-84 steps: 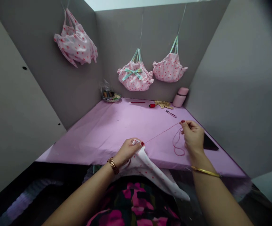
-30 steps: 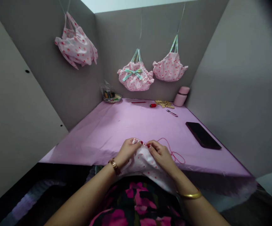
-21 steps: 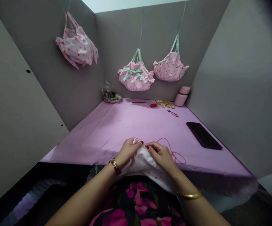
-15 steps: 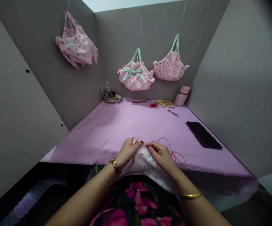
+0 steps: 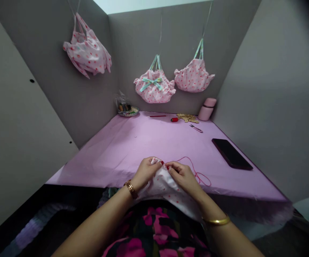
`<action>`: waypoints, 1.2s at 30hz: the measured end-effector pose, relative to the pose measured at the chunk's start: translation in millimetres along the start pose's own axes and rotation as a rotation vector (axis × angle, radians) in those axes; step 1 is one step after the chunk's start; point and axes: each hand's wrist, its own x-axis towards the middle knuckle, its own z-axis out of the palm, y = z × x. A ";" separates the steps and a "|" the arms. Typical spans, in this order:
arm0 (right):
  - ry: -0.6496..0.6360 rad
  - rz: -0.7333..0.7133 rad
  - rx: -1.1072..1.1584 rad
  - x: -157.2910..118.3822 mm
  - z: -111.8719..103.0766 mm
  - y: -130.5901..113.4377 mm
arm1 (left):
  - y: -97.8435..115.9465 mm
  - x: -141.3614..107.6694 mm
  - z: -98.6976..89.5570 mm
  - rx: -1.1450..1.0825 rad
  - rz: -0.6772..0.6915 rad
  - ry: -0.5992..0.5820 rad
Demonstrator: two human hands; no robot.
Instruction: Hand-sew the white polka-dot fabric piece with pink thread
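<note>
Between the two grips, at the near edge of the worktop (image 5: 111, 150), a gathered edge of white dotted cloth (image 5: 161, 182) is held up, its body draping towards the lap. The left grip (image 5: 144, 173) pinches this edge between thumb and fingers; the right grip (image 5: 185, 178), just beside it, is pressed together on the same edge. Whether a needle lies there is too small to tell. Red thread (image 5: 196, 174) loops loosely beyond the right grip, a length evidently not drawn through. Sewing thus appears under way and unfinished; the fingers hide any stitches made, so the share done or left cannot be judged. Ahead of the grips lie a red thread spool (image 5: 174, 120) and thread snips (image 5: 196, 129), both unheld; to the right, a smartphone (image 5: 231, 154).
</note>
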 end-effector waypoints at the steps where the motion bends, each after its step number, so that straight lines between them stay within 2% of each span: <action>1: 0.002 0.005 0.003 -0.2 0.1 -0.2 | 0.2 -0.1 0.6 0.004 -0.001 0.011; 7: 0.024 0.023 0.012 -1.9 2.3 -1.0 | 1.6 -1.8 2.5 0.023 0.004 0.061; 21: 0.051 0.019 -0.019 -2.2 2.4 -2.4 | 4.9 -2.1 1.8 0.051 0.006 0.019; 36: 0.048 0.008 0.004 -3.2 1.3 -1.5 | -0.8 0.1 -0.3 0.008 0.006 -0.021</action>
